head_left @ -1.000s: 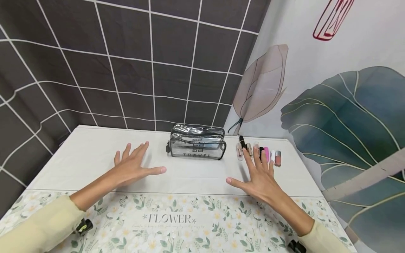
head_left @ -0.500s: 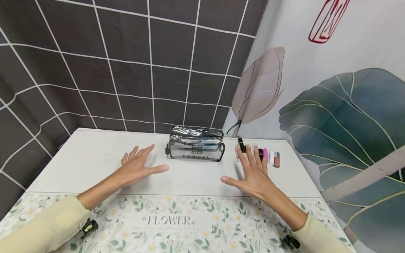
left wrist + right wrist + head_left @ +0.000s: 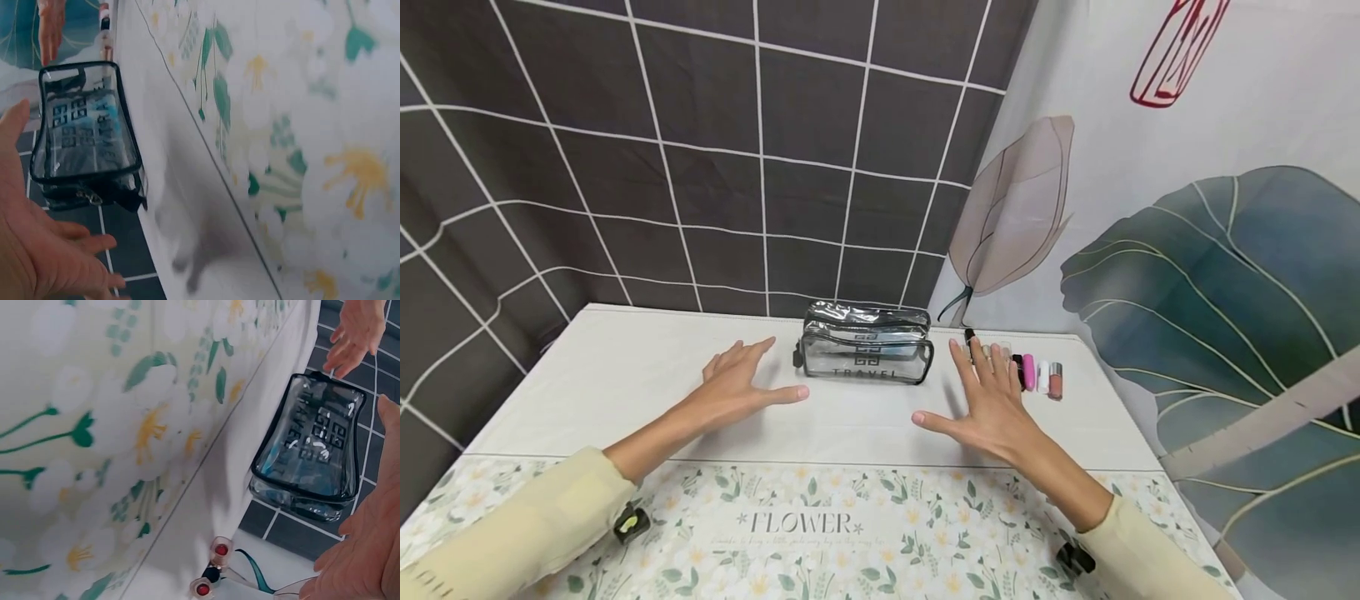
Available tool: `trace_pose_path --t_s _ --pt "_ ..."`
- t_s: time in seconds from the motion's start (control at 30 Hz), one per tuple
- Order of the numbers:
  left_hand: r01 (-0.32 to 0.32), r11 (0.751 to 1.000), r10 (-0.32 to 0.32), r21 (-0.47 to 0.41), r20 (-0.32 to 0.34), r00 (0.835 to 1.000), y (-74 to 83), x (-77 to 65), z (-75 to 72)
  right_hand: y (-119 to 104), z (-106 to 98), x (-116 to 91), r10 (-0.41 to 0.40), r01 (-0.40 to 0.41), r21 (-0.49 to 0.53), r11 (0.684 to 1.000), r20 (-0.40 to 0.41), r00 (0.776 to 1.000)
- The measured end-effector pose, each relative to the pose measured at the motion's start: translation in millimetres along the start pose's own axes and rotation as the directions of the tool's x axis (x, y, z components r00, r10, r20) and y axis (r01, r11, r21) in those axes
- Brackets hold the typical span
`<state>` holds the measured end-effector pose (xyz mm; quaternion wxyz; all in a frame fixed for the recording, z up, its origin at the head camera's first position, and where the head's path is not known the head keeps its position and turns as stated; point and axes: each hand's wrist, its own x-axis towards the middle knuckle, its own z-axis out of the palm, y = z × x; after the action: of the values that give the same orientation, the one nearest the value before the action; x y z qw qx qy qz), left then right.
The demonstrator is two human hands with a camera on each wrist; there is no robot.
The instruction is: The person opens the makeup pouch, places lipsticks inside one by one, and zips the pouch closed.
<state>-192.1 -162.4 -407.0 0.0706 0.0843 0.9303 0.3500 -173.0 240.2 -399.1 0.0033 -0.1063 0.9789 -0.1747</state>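
Note:
A clear zip pouch [image 3: 831, 354] with black trim and the word TRAVEL stands upright at the back middle of the table. To its left my left hand [image 3: 730, 396] is held over the table, fingers extended, thumb pointing at the pouch and touching nothing. My right hand [image 3: 996, 412] hovers right of the pouch with spread fingers, partly covering a row of small cosmetic tubes. Showing past it are a black tube [image 3: 970, 335], a pink tube [image 3: 1028, 372], a white tube [image 3: 1043, 377] and a lip gloss tube [image 3: 1056, 383]. In the left wrist view, the pouch [image 3: 81, 134] lies beyond my thumb.
A floral cloth [image 3: 812, 567] printed FLOWER covers the table's front; its back strip [image 3: 625, 358] is white. Dark grid fabric [image 3: 700, 183] hangs close behind the table, and a leaf-print curtain [image 3: 1232, 283] hangs on the right.
Both hands have moved inward, the left to the right and the right to the left, nearing the pouch. The pouch and tubes stay in place; the head view has shifted slightly.

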Motion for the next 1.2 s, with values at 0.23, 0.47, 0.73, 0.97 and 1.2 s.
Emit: trace_pose_path --t_s 0.23,0.47,0.73,0.97,1.2 --pt "-0.025 1.000 0.025 -0.002 0.026 0.999 -4.7 12.3 -2.5 -8 -3 10 -0.036 0.035 -0.023 0.999 -0.020 0.999" --pt "-0.032 0.999 0.033 -0.022 0.041 0.999 -2.9 22.5 0.7 -12 -6 19 -0.025 0.024 -0.037 0.999 -0.025 0.999" --pt "-0.039 0.997 0.041 -0.064 0.035 0.999 -0.8 29.9 5.2 -16 -9 33 -0.036 0.035 -0.027 0.999 -0.038 0.999" --pt "-0.049 0.996 0.051 -0.068 0.032 0.998 2.1 36.9 10.9 -22 -13 45 -0.054 0.054 0.004 0.999 -0.029 0.998" --pt "-0.039 0.997 0.041 -0.071 0.027 0.999 2.1 41.6 11.2 -26 -16 57 -0.116 0.117 0.021 0.993 -0.046 0.992"
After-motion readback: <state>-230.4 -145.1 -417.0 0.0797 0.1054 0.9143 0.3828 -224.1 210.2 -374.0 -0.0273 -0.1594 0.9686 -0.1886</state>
